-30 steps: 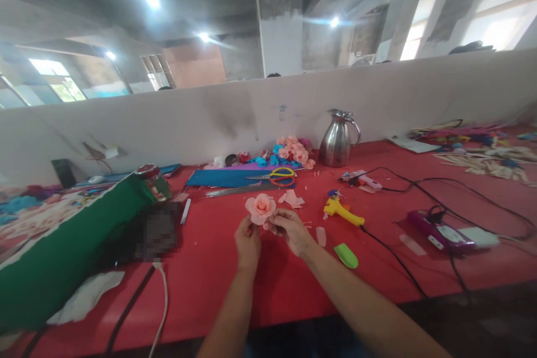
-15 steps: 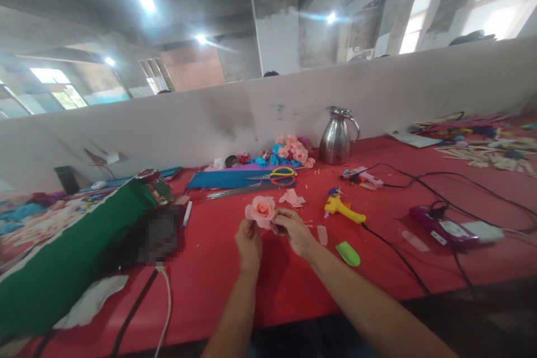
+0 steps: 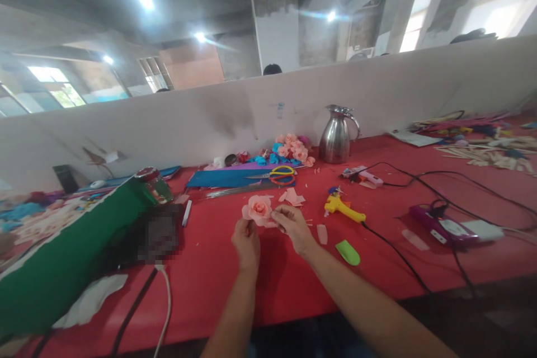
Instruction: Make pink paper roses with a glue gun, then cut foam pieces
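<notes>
The left hand [image 3: 246, 243] grips the rose [image 3: 259, 210] from below, over the red table [image 3: 201, 285], while the right hand [image 3: 294, 228] pinches its petal edge. Bluish marks [image 3: 281, 108] on the partition [image 3: 184, 123] and the purple box's [image 3: 424, 224] label [image 3: 451, 228] are illegible.

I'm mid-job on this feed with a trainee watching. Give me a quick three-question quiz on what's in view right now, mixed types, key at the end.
1. True or false: the left hand and the right hand both have fingers at the pink flower.

2. Which of these rests at least partly on the blue sheet?
A) yellow glue gun
B) scissors
C) green piece

3. Fill in the blank: as the camera sees it, a shiny metal ___ stands just right of the flower pile.

Key: 1. True. 2. B. 3. Jug.
</notes>
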`<state>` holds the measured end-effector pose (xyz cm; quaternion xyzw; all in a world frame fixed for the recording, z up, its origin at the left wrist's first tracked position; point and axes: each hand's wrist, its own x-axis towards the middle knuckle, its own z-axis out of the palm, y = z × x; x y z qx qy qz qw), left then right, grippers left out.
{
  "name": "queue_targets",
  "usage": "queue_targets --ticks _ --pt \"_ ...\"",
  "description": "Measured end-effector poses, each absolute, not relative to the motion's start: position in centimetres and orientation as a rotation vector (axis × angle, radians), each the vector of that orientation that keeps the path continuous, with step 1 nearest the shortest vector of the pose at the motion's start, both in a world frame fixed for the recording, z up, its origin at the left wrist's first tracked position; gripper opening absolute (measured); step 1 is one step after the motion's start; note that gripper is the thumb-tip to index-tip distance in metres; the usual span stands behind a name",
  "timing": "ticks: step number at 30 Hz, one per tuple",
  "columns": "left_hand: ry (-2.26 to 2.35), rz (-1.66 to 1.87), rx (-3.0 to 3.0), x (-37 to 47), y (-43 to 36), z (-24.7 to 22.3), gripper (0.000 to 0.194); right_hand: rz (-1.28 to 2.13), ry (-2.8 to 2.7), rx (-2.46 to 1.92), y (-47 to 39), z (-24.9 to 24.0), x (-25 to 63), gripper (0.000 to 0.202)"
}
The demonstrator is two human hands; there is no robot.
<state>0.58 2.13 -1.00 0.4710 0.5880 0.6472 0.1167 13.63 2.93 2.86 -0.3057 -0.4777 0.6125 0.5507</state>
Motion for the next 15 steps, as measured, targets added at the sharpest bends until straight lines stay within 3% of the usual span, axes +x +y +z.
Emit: queue_targets --ticks 15 --pt "1.681 1.819 1.673 0.4 2.1 -1.6 0.018 1.448 -0.996 -0.736 3.9 2.9 13.9 0.017"
